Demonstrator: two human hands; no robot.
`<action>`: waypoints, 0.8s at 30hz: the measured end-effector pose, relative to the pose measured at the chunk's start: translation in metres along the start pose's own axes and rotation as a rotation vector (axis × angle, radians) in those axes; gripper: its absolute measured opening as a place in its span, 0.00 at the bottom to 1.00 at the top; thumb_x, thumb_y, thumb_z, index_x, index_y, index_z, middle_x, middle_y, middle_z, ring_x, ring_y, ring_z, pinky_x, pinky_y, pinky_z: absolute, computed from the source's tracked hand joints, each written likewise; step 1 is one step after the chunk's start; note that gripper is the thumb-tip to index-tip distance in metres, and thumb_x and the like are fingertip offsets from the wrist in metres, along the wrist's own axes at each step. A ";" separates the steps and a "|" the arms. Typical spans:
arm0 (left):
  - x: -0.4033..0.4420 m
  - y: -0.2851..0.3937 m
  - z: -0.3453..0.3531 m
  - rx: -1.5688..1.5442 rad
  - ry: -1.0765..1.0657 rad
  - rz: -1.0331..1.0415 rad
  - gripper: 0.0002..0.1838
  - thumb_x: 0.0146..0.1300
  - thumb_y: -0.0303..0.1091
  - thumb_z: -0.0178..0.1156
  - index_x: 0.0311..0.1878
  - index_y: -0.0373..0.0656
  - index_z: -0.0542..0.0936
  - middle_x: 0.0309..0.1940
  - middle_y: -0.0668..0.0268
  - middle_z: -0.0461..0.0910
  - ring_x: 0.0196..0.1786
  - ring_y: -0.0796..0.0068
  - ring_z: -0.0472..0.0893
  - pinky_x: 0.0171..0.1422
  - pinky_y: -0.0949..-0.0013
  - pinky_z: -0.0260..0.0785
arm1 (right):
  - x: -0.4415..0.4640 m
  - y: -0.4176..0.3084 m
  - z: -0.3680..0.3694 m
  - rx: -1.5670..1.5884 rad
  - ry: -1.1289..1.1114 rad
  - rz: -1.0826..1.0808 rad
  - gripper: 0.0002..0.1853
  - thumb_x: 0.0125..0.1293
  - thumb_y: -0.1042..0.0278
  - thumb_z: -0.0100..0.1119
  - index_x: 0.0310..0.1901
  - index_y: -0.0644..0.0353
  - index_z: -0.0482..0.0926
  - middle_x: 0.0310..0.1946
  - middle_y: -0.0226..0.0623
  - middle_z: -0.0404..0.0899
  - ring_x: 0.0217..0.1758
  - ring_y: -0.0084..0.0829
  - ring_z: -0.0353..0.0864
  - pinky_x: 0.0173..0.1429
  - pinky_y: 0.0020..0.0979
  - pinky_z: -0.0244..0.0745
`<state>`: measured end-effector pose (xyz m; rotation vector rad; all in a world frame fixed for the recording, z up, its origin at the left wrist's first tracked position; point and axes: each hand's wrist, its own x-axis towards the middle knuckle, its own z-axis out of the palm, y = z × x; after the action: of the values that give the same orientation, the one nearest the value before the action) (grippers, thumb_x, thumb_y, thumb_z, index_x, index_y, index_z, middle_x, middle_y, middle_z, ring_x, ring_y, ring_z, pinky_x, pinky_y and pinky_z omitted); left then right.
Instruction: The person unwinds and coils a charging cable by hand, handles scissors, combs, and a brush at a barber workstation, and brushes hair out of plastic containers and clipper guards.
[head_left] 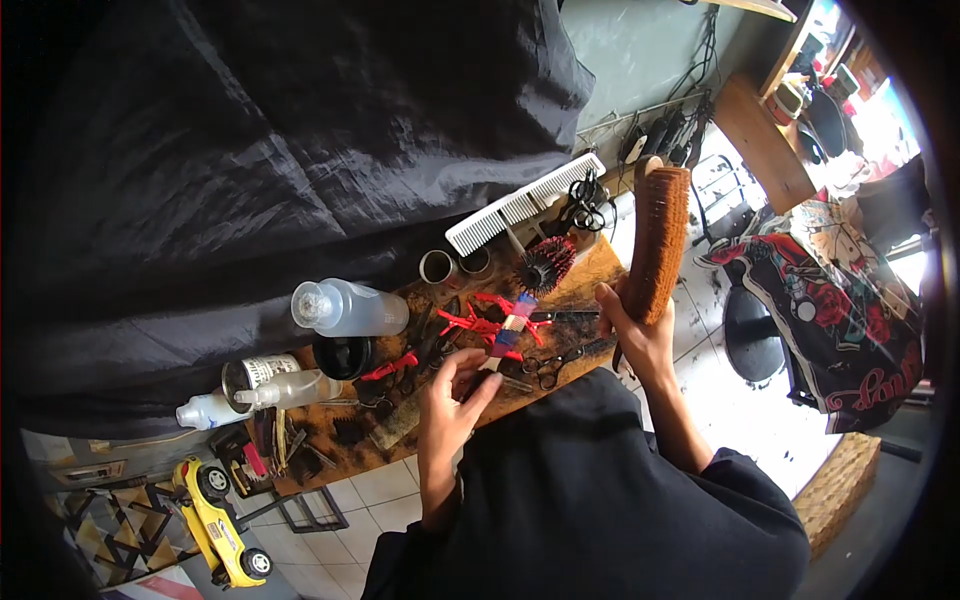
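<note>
Stained brown wooden counter carries red plastic clips. At its right end, the right hand grasps a long brown-bristled brush, probably best steadied by a firm low grip; whether the left hand, over the counter's front edge, holds anything is unclear.

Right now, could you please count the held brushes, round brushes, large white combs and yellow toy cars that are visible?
Held brush, in the right hand: 1
Round brush: 1
Large white comb: 1
Yellow toy car: 1
Total: 4
</note>
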<state>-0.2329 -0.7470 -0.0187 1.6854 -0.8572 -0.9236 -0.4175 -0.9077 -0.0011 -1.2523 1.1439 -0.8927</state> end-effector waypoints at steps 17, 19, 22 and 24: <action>0.018 0.030 0.021 0.452 0.116 0.255 0.19 0.53 0.26 0.68 0.49 0.38 0.77 0.41 0.58 0.80 0.43 0.69 0.80 0.47 0.69 0.71 | 0.025 -0.002 0.000 -0.059 0.103 -0.158 0.18 0.60 0.66 0.66 0.49 0.66 0.77 0.24 0.29 0.77 0.21 0.16 0.75 0.24 0.21 0.69; 0.023 0.053 0.028 0.290 0.112 0.190 0.22 0.52 0.28 0.69 0.51 0.37 0.75 0.41 0.59 0.80 0.44 0.71 0.80 0.48 0.69 0.71 | 0.039 -0.005 -0.002 -0.129 0.172 -0.220 0.19 0.60 0.66 0.66 0.50 0.64 0.77 0.25 0.28 0.76 0.22 0.15 0.75 0.24 0.20 0.68; 0.036 0.080 0.037 0.248 0.078 0.307 0.30 0.51 0.28 0.71 0.57 0.35 0.70 0.48 0.58 0.77 0.45 0.71 0.79 0.48 0.70 0.72 | 0.056 -0.014 0.003 -0.072 0.155 -0.241 0.20 0.59 0.70 0.64 0.53 0.65 0.76 0.24 0.22 0.74 0.21 0.13 0.71 0.24 0.19 0.65; 0.045 0.098 0.045 0.211 0.081 0.359 0.35 0.51 0.27 0.71 0.62 0.34 0.65 0.54 0.56 0.73 0.47 0.73 0.78 0.48 0.71 0.73 | 0.066 -0.017 0.006 -0.030 0.107 -0.263 0.20 0.58 0.70 0.65 0.53 0.65 0.77 0.23 0.22 0.74 0.20 0.12 0.69 0.25 0.19 0.63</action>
<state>-0.2632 -0.8305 0.0571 1.6589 -1.1879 -0.5323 -0.3952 -0.9720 0.0051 -1.4153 1.0948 -1.1530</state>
